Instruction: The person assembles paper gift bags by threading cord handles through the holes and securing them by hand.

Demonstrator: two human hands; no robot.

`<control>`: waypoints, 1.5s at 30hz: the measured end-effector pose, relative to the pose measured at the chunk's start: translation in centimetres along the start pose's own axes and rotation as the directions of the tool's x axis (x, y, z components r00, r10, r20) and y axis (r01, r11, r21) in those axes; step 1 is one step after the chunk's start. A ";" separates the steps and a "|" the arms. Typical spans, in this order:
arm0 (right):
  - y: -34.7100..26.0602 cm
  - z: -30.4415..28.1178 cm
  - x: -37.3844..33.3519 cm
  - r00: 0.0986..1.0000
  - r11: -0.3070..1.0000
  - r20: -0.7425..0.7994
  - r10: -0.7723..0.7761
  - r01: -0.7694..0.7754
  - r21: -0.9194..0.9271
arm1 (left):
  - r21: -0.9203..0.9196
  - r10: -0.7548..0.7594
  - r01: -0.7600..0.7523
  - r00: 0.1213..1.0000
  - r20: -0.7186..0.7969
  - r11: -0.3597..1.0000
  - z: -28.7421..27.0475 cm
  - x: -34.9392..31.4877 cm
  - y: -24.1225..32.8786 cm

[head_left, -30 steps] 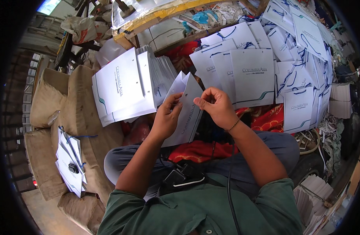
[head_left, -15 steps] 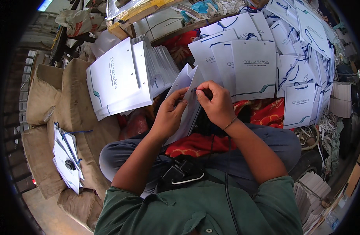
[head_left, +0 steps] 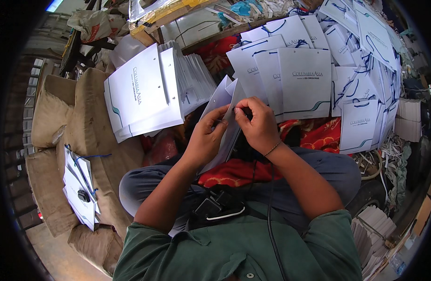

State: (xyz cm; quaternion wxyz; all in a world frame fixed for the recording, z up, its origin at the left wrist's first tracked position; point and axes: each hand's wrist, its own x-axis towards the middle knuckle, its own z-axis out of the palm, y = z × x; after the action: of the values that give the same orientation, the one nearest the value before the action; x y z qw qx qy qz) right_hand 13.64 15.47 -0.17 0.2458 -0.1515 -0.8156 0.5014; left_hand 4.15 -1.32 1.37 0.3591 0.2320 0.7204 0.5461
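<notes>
White bag — in left hand

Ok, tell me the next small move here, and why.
Perhaps a small adjustment by the right hand at the upper part of the white paper bag: that hand is there in a pinching posture, while the left hand steadies the bag.

At the rim of the white paper bag, anything the right hand may pinch is too small to tell. Legs and bags hide much of the red cloth. The far edge of the yellow-edged surface is cut off.
</notes>
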 end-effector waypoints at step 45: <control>1.2 1.4 -1.5 0.939 0.851 0.163 0.304 -0.344 0.396 | 0.088 0.007 0.002 0.995 -0.103 0.996 -0.9 2.0 0.6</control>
State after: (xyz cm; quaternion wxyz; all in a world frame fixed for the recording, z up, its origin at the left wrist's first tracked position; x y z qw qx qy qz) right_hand 14.12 14.22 -2.18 0.1454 -0.2067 -0.6626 0.7051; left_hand 2.19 -0.26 1.52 0.3103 0.2198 0.7610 0.5256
